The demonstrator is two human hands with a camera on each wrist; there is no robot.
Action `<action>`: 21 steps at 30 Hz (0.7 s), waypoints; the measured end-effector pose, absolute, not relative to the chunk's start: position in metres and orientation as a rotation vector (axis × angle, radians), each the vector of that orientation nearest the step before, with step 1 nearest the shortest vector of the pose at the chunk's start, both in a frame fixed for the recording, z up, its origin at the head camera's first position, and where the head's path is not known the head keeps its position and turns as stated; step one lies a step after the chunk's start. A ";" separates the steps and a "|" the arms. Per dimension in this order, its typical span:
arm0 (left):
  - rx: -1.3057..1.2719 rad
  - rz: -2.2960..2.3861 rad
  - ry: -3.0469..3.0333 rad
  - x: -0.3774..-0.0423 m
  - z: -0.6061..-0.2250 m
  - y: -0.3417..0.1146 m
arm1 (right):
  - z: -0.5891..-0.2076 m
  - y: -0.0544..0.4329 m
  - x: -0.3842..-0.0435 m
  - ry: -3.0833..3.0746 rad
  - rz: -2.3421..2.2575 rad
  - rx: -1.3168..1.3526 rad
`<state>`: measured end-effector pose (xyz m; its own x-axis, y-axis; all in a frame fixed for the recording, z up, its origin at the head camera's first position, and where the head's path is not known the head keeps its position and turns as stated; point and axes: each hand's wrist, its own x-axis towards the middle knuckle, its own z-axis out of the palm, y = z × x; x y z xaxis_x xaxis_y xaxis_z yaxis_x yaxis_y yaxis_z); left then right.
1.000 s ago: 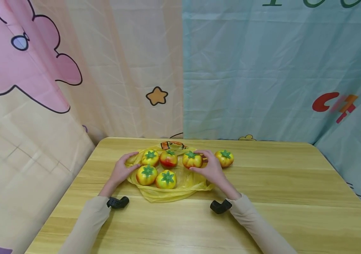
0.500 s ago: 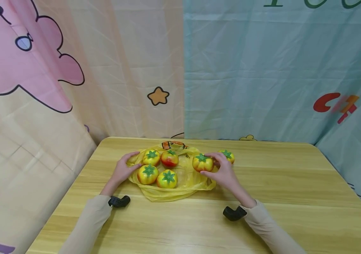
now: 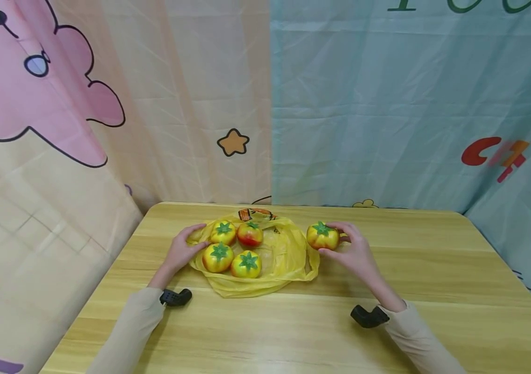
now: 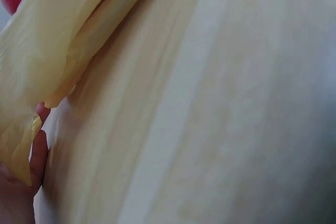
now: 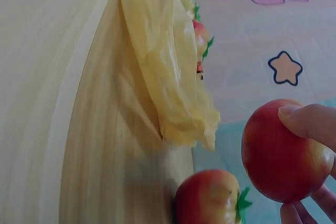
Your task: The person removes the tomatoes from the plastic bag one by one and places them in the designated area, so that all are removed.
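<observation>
My right hand (image 3: 356, 249) holds a red-yellow fruit (image 3: 323, 236) with a green star-shaped leaf cap between thumb and fingers, beyond the right edge of a yellow plastic bag (image 3: 289, 262). In the right wrist view, the thumb presses the red side of this held fruit (image 5: 278, 153). Another such fruit (image 5: 207, 198) is below it; in the head view the held fruit and hand hide it. My left hand (image 3: 183, 252) grips the bag's left edge, and the bag's film (image 4: 39, 51) drapes over its fingers. Several similar fruits (image 3: 218, 257) sit on the bag, one with a redder side.
The wooden table (image 3: 265, 332) reaches back to a printed curtain (image 3: 363, 104) and extends to the right of the hands. The bag lies spread and crumpled near the table's back. A black wrist mount (image 3: 176, 297) sits on each forearm.
My right hand has carried the fruit from over the bag to the right, past its edge. The fruit at the far right is now covered in the head view. My left hand stays put.
</observation>
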<state>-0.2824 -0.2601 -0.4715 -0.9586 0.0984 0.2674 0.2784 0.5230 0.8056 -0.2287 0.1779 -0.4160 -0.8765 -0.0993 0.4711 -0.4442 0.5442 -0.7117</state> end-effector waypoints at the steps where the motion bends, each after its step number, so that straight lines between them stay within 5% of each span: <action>1: -0.323 -1.411 -2.572 -0.282 -0.471 -0.260 | -0.416 0.182 -0.228 -2.406 1.255 0.434; 21: -0.337 -1.382 -2.591 -0.280 -0.469 -0.260 | -0.427 0.251 -0.218 -2.366 1.180 0.297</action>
